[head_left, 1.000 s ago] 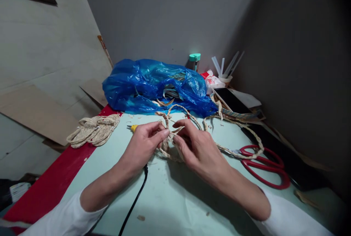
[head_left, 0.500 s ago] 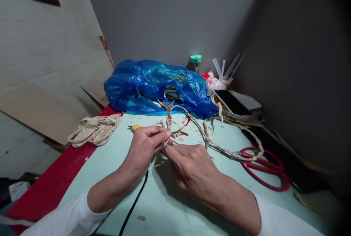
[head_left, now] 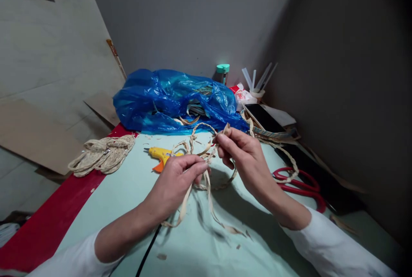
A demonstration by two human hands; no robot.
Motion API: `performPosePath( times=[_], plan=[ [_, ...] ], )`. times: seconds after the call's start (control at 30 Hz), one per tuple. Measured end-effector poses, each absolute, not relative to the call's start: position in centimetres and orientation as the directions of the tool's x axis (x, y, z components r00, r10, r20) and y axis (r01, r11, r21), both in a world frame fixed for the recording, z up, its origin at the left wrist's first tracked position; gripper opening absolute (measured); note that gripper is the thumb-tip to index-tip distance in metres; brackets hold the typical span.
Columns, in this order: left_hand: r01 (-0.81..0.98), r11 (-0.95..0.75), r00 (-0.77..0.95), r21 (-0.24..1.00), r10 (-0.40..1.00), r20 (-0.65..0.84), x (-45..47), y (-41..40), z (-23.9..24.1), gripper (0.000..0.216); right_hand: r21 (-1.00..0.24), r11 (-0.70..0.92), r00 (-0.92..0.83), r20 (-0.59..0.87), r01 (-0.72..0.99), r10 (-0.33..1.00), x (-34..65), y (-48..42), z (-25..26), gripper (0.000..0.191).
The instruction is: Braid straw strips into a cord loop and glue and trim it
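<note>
Head view: I have both hands over the middle of the tabletop [head_left: 231,255], with a pale fibre braid [head_left: 203,124] between them. My left hand [head_left: 179,179] is pinched tight on it, thumb against finger. My right hand [head_left: 240,150], farther off and to the right, has its fingertips closed on another stretch; I can't tell whether that part is plaited or a single strand. My main worry is the left pinch: if it eases, I judge the weave could loosen, since loose strands [head_left: 209,197] hang below it toward the near side. Those tails could also twist together, and too sharp a pull might split dry-looking fibre. The yellow glue gun [head_left: 159,153] lies just beyond the left hand, nozzle to the left; whether it is hot I can't tell. A black cable [head_left: 148,251] runs to the near edge, where a sleeve [head_left: 82,255] could catch and drag it. Over on the right, a length of braid crosses the red scissors [head_left: 320,202], so a tug might snag on the handles or shift them.
</note>
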State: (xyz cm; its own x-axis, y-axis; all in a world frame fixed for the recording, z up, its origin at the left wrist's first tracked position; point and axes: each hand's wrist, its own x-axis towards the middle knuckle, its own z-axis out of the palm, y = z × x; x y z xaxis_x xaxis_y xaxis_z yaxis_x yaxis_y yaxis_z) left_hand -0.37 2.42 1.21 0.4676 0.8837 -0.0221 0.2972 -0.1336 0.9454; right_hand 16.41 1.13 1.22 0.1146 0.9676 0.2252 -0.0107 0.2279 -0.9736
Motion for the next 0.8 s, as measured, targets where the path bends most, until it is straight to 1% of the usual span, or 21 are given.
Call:
performPosePath(
  times=[0.07,0.1,0.13,0.2,0.33,0.43,0.5,0.57,0.67,0.73,0.8],
  plan=[
    [0.301,-0.167,0.463,0.939,0.886,0.009,-0.3,2.3,0.9,0.031,-0.956,0.149,0.162,0.111,-0.251,0.981,16.2,1.3,0.9,0.023],
    [0.309,-0.192,0.462,0.931,0.887,0.03,-0.2,2.2,0.8,0.031,-0.937,0.126,0.173,0.072,-0.325,0.982,16.1,1.5,0.8,0.022],
    [0.317,-0.218,0.462,0.923,0.885,0.05,-0.2,2.1,0.8,0.031,-0.925,0.116,0.181,0.052,-0.363,0.982,16.1,1.6,0.7,0.022],
    [0.321,-0.249,0.468,0.914,0.88,0.076,-0.3,2.0,0.9,0.031,-0.921,0.123,0.194,0.053,-0.37,0.98,16.0,1.8,0.5,0.023],
    [0.286,-0.194,0.458,0.938,0.888,0.044,-0.7,2.2,1.1,0.027,-0.913,0.115,0.151,0.059,-0.391,0.987,16.0,2.0,0.1,0.025],
    [0.266,-0.144,0.412,0.953,0.911,0.023,-1.0,2.7,0.9,0.025,-0.934,0.082,0.033,0.075,-0.347,0.997,15.9,1.9,-0.3,0.023],
    [0.253,-0.136,0.383,0.958,0.923,0.03,-1.2,2.9,0.7,0.023,-0.963,0.065,-0.094,0.092,-0.261,0.991,15.7,1.7,-0.4,0.023],
    [0.229,-0.139,0.363,0.963,0.93,0.048,-1.3,2.9,0.6,0.019,-0.985,0.063,-0.178,0.092,-0.162,0.98,15.5,1.5,-0.2,0.024],
    [0.157,-0.126,0.364,0.979,0.929,0.062,-1.2,2.7,0.8,0.014,-0.995,0.057,-0.181,0.072,-0.086,0.981,15.3,1.2,0.1,0.027],
    [0.119,-0.108,0.38,0.987,0.923,0.055,-1.1,2.5,1.0,0.016,-0.995,0.051,-0.187,0.066,-0.086,0.98,15.2,1.1,0.2,0.026],
    [0.122,-0.113,0.389,0.986,0.919,0.057,-1.1,2.3,1.2,0.016,-0.993,0.063,-0.197,0.081,-0.098,0.977,15.1,0.9,0.3,0.024]
  ],
)
